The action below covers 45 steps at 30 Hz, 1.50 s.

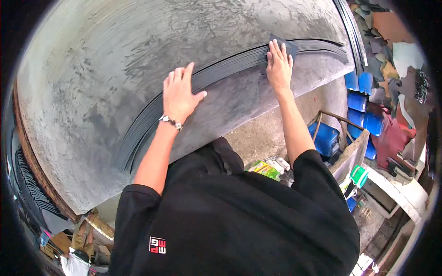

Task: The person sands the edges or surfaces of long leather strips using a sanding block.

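Observation:
A long, curved row of dark grey strips [230, 63], overlapping like thin layers, lies across the grey table [83, 69]. My left hand [180, 97], with a bracelet at the wrist, is over the middle of this row, fingers spread and nothing in them. Farther right, my right hand [279, 69] rests flat, fingers stretched, on a dark flat piece [289, 47] that lies across the strips. Part of that piece is hidden beneath the fingers.
More dark strips [352, 32] run along the table's right edge. Blue plastic containers [326, 138] stand beyond it, near heaped leather-like scraps [391, 124]. A green-and-white item [359, 175] sits at the right. At lower left another person [76, 262] is visible.

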Available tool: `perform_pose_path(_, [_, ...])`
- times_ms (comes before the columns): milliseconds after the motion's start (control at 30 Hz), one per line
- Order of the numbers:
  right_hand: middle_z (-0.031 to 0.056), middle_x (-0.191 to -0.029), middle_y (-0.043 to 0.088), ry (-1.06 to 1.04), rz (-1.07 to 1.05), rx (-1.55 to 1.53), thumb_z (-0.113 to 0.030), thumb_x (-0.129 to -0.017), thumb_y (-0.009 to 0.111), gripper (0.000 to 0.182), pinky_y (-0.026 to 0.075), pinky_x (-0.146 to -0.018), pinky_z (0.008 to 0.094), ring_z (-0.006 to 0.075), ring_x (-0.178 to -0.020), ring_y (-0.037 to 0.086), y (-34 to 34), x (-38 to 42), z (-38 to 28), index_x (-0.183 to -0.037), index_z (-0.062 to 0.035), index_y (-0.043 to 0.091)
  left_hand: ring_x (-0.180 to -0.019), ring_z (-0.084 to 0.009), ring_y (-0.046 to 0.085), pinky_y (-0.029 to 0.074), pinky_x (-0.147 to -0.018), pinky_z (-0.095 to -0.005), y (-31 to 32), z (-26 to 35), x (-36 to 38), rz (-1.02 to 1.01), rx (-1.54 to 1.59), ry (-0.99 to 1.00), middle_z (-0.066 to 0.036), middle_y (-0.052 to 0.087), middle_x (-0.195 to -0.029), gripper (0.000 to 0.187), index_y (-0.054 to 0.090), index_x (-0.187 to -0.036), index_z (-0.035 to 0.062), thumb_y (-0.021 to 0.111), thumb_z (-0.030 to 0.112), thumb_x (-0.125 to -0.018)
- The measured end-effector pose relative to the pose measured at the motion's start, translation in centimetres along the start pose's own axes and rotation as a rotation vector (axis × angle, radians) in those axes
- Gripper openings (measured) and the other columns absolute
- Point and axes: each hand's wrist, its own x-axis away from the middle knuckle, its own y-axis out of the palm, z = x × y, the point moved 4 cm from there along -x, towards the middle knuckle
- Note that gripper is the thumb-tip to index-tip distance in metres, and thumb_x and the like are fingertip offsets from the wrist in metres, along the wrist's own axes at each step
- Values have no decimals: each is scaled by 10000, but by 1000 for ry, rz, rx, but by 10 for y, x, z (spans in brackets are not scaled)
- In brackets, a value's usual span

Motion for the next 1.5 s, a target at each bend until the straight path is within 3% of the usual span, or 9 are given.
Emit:
perform_pose_path(267, [55, -1704, 504, 103, 113, -65, -334, -1158, 518, 474, 285, -1288, 599, 333, -1621, 379, 11, 15, -33, -1592, -152, 574, -1234, -310, 574, 448, -1061, -478, -34, -88, 76, 99, 50, -70, -75, 636, -1307, 757, 685, -1374, 96, 964, 368, -725])
perform_pose_path(467, [88, -1684, 515, -415, -166, -424, -205, -980, 719, 582, 254, -1299, 632, 356, -1616, 382, -7, 128, -316, -1551, -173, 608, -1192, -291, 586, 451, -1027, -444, -27, -91, 79, 192, 36, -51, -42, 650, -1256, 615, 725, -1255, 113, 959, 308, -721])
perform_pose_path(567, [94, -1641, 543, -405, -89, -146, -180, -910, 749, 598, 344, -1229, 663, 384, -1549, 449, -13, 86, -241, -1495, -150, 627, -1192, -285, 588, 453, -1023, -443, -33, -86, 76, 161, 68, -65, -33, 658, -1244, 627, 728, -1259, 104, 962, 309, -714])
perform_pose_path(700, [113, -1631, 571, 30, 56, 52, -178, -1081, 611, 441, 359, -1212, 656, 384, -1552, 460, 7, 28, -103, -1520, -131, 617, -1193, -291, 594, 456, -1025, -443, -31, -88, 79, 191, 99, -60, -34, 666, -1258, 606, 737, -1256, 128, 957, 314, -723])
perform_pose_path(933, [70, -1638, 561, -451, -222, -400, -228, -945, 746, 565, 305, -1264, 665, 351, -1579, 437, -17, 134, -285, -1495, -154, 645, -1231, -288, 591, 463, -1036, -443, -23, -91, 79, 193, 48, -35, -47, 650, -1260, 601, 717, -1280, 109, 940, 308, -759])
perform_pose_path(1133, [151, -1602, 586, 182, 111, 64, -156, -1033, 624, 472, 396, -1140, 677, 386, -1508, 488, 9, 25, -61, -1505, -140, 624, -1234, -291, 588, 465, -1047, -445, -29, -86, 78, 183, 21, -27, -56, 637, -1269, 631, 697, -1304, 98, 941, 327, -769])
perform_pose_path(1300, [121, -1673, 509, -334, -160, -246, -219, -1000, 680, 528, 270, -1273, 676, 415, -1586, 397, -6, 131, -292, -1515, -126, 609, -1257, -301, 570, 456, -1077, -468, -25, -89, 86, 139, -91, -12, -83, 613, -1317, 711, 652, -1396, 112, 932, 320, -776])
perform_pose_path(1400, [73, -1672, 531, -394, -165, -254, -219, -1039, 641, 508, 303, -1257, 650, 353, -1571, 445, -25, 124, -259, -1545, -188, 608, -1444, -342, 494, 389, -1197, -536, -43, -89, 104, 62, -284, -81, -147, 541, -1537, 906, 483, -1624, 138, 856, 472, -870])
perform_pose_path(1500, [87, -1644, 558, 44, -52, -11, -214, -1065, 600, 484, 355, -1214, 635, 356, -1550, 471, -17, 55, -114, -1547, -171, 596, -1625, -364, 328, 264, -1302, -596, -49, -105, 140, 104, -387, -158, -181, 385, -1737, 1013, 302, -1745, 143, 696, 652, -963])
